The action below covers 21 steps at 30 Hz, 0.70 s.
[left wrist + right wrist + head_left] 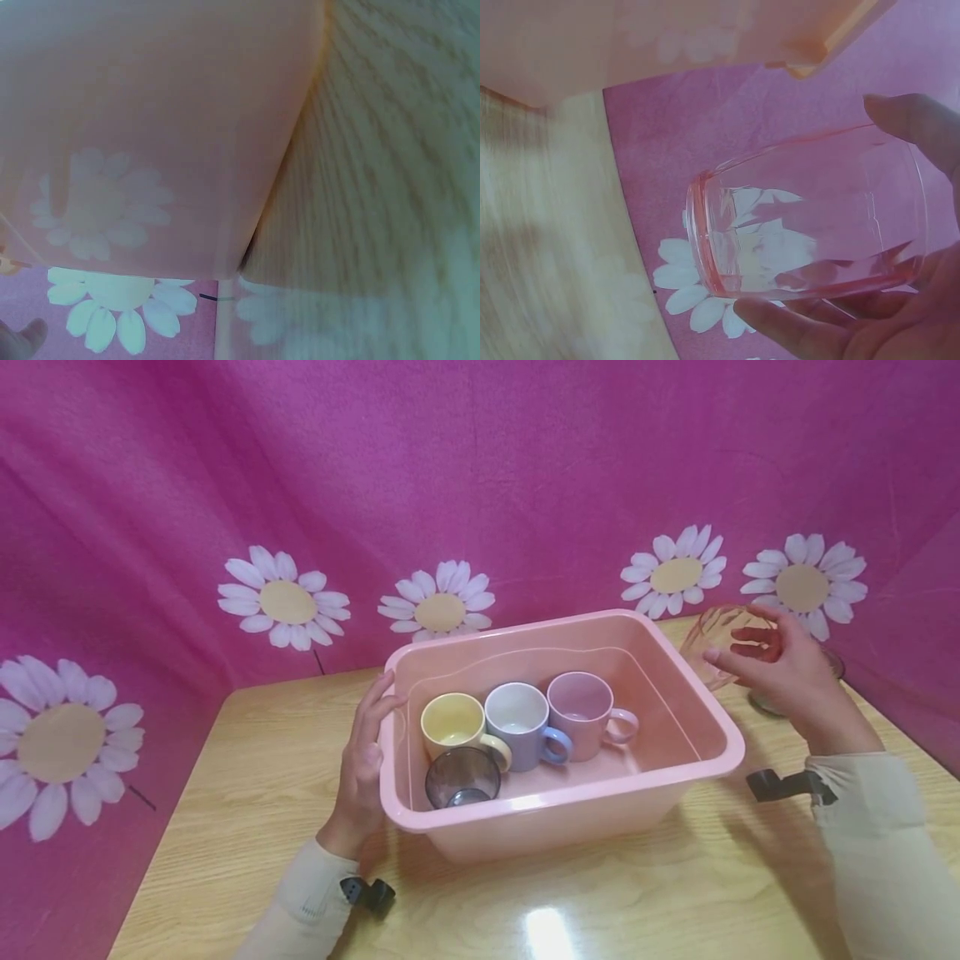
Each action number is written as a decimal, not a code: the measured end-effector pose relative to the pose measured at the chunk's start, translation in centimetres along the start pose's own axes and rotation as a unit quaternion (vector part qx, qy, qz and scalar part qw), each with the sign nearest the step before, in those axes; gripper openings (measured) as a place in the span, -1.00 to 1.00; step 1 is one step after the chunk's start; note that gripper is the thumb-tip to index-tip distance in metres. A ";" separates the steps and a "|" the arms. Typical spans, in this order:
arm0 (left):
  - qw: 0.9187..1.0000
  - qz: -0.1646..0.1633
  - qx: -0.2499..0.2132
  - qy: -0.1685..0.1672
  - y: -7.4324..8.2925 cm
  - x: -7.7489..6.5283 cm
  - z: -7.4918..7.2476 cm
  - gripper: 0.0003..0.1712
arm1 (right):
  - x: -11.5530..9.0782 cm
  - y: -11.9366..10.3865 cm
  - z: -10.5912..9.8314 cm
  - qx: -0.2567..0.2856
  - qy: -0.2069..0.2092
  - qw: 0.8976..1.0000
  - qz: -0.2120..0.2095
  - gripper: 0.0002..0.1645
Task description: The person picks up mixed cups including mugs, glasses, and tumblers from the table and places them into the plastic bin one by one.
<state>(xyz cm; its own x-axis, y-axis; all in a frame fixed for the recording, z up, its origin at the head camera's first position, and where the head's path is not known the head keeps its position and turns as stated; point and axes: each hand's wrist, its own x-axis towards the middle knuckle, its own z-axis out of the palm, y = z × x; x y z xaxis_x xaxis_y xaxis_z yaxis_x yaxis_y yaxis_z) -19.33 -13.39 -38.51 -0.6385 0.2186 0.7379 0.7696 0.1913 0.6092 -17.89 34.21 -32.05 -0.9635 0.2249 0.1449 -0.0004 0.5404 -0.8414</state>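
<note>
With our left grip [363,772] we hold a pink tub [558,825] of mugs [517,742] at its nine o'clock rim, while our right grip [806,681] holds a clear pinkish glass [810,225] at two o'clock.

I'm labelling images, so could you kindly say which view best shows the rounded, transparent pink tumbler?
The right wrist view: the tumbler appears large and mostly uncovered. The head view shows it smaller and fainter; the left wrist view, not at all.
</note>
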 end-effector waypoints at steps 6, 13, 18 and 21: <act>1.000 -0.022 -0.012 -0.005 0.4 0.0 0.0 -0.28 | -0.4 -0.4 -0.2 0.022 0.019 1.000 0.000 0.00; 1.000 -0.015 -0.016 -0.004 0.1 0.0 0.0 -0.21 | -0.7 -0.7 -0.4 0.067 0.028 0.997 -0.015 -0.04; 1.000 -0.005 -0.009 0.000 0.0 0.1 -0.2 -0.18 | -0.6 -1.1 -0.4 0.099 0.031 0.995 -0.015 0.00; 1.000 -0.001 -0.005 0.001 0.0 0.1 0.0 -0.18 | -0.9 -1.2 -0.7 0.116 0.034 0.992 -0.017 0.00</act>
<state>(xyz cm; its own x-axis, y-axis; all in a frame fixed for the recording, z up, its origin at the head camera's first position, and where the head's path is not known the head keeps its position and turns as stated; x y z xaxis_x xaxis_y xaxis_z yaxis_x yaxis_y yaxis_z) -19.38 -13.38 -38.39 -0.6404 0.2165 0.7369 0.7680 0.1827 0.6138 -16.83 33.90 -30.77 -0.9413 0.2686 0.2046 -0.1029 0.3489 -0.9315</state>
